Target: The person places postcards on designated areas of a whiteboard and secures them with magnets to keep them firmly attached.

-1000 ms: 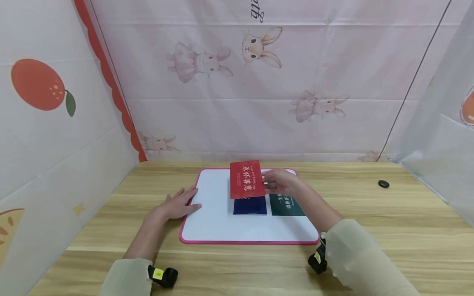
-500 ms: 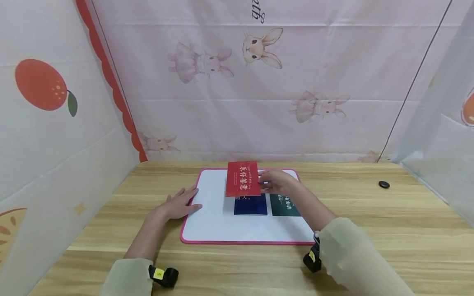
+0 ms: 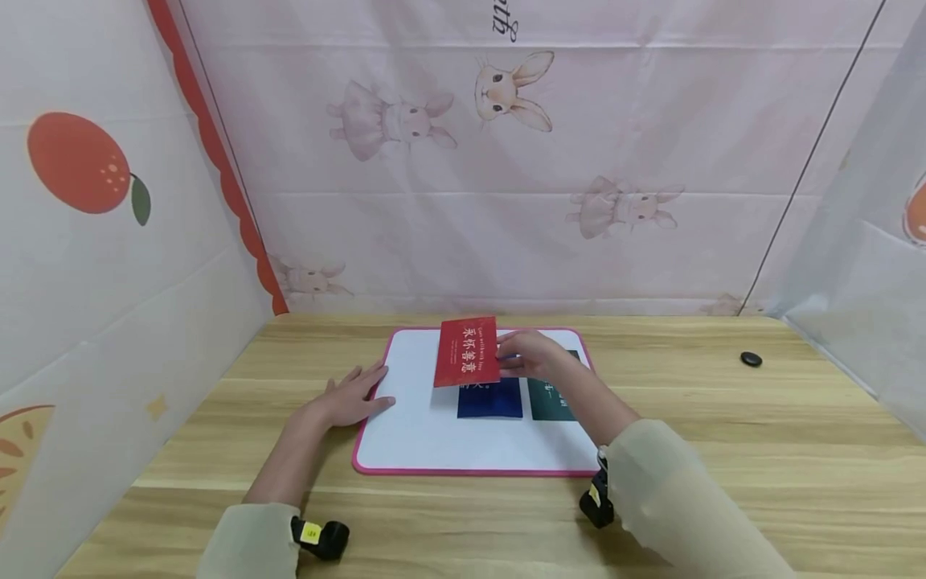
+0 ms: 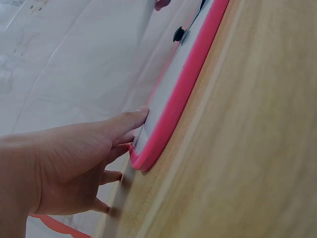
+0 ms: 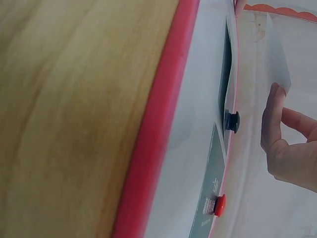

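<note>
- Both hands work at a wooden table [image 3: 723, 418]: the left hand [image 3: 352, 400] lies flat with fingers relaxed, fingertips touching the left edge of a whiteboard, at about 9 o'clock from the board's middle.
- Fabric backdrop [image 3: 579, 161] behind the table at 12 o'clock is pale pink and printed with rabbits; only a fragment of dark lettering shows at its top edge, too cut off to read.
- Whiteboard [image 3: 412, 434] with a pink rim lies flat at the table's middle.
- Right hand [image 3: 531, 358] pinches the right edge of a red card [image 3: 466, 362], held tilted above the board's far part at 12 o'clock. White Chinese characters run down the card; they are too small to read surely.
- Dark blue card [image 3: 489, 398] lies on the board just below the red one, partly covered by it.
- Dark green card [image 3: 550, 398] lies just right of the blue, at 3 o'clock, partly hidden by the right wrist.
- Small black round object [image 3: 751, 359] sits on the table well apart, at 3 o'clock.
</note>
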`<move>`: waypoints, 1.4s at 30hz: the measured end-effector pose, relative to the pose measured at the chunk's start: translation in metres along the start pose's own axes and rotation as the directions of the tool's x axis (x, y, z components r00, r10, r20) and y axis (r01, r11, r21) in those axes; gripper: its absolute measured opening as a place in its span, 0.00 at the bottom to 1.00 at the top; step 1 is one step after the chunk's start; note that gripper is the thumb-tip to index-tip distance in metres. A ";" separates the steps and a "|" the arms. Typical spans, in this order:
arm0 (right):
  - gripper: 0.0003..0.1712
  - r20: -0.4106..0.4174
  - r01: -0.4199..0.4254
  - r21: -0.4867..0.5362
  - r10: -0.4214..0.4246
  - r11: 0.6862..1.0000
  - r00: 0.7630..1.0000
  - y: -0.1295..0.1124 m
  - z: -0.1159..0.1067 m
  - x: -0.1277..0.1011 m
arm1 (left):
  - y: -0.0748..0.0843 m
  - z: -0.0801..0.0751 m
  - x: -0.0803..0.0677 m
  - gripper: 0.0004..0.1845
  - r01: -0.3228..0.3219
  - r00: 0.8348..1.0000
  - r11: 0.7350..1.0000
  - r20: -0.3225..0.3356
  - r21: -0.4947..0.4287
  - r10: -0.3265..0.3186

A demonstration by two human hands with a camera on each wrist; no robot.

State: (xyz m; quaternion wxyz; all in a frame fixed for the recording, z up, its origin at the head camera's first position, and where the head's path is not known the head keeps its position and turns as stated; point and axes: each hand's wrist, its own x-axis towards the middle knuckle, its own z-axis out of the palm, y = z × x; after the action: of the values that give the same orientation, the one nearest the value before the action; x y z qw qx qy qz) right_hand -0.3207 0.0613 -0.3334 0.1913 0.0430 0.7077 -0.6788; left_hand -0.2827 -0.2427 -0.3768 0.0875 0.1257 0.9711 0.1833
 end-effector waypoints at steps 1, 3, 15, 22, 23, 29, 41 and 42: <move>0.21 -0.007 -0.005 0.003 0.005 1.000 1.000 0.000 0.001 0.001 | 0.000 0.000 0.000 0.41 0.000 1.000 1.000 0.000 0.001 0.000; 0.21 -0.009 -0.007 0.000 0.007 1.000 1.000 0.001 0.002 0.002 | 0.000 0.000 0.001 0.41 0.001 1.000 1.000 0.001 0.006 -0.001; 0.20 0.023 -0.005 -0.023 0.006 1.000 1.000 0.005 0.016 0.007 | -0.001 0.001 0.002 0.41 0.004 1.000 1.000 -0.007 0.004 -0.004; 0.19 0.025 -0.023 -0.022 0.023 1.000 0.999 0.005 0.024 0.008 | 0.000 0.000 -0.001 0.41 0.008 1.000 1.000 -0.009 -0.011 -0.008; 0.20 0.023 -0.024 -0.025 0.024 0.999 0.999 0.005 0.026 0.009 | 0.001 -0.001 -0.001 0.41 0.011 1.000 1.000 -0.006 -0.016 -0.011; 0.19 0.026 -0.028 -0.040 0.029 0.999 0.999 0.006 0.035 0.008 | 0.000 -0.002 0.000 0.35 0.007 1.000 0.999 0.011 -0.040 -0.007; 0.19 0.053 -0.048 0.000 0.048 0.999 0.997 0.008 0.051 0.007 | 0.000 -0.002 0.000 0.32 0.005 1.000 0.999 0.009 -0.040 -0.004; 0.19 0.050 -0.048 -0.001 0.048 0.999 0.998 0.008 0.052 0.007 | 0.000 -0.002 0.000 0.32 0.005 1.000 0.999 0.009 -0.039 -0.004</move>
State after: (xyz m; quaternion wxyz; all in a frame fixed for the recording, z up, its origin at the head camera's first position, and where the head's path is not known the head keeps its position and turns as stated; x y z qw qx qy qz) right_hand -0.3130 0.0096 -0.3436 0.2253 0.0428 0.7014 -0.6748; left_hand -0.2834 -0.2434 -0.3752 0.0946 0.1225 0.9672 0.2013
